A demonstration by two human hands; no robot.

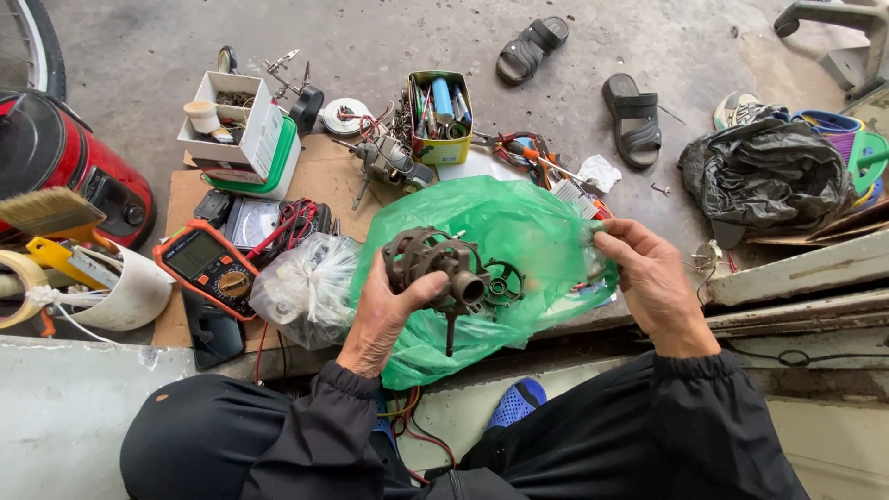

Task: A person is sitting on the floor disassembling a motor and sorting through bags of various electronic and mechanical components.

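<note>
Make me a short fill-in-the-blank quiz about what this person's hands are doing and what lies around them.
1. The left hand grips a grey metal ____ part with a shaft.
2. The right hand pinches the edge of a ____ plastic bag.
3. The orange multimeter lies to the person's ____.
4. Two dark ____ lie on the concrete floor.

Missing words: motor; green; left; sandals

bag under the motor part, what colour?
Green, translucent bag; head view.

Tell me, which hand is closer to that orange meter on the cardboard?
Left. The left hand, gripping a metal motor part, sits just right of the orange meter. The right hand holds the green bag, farther off.
</note>
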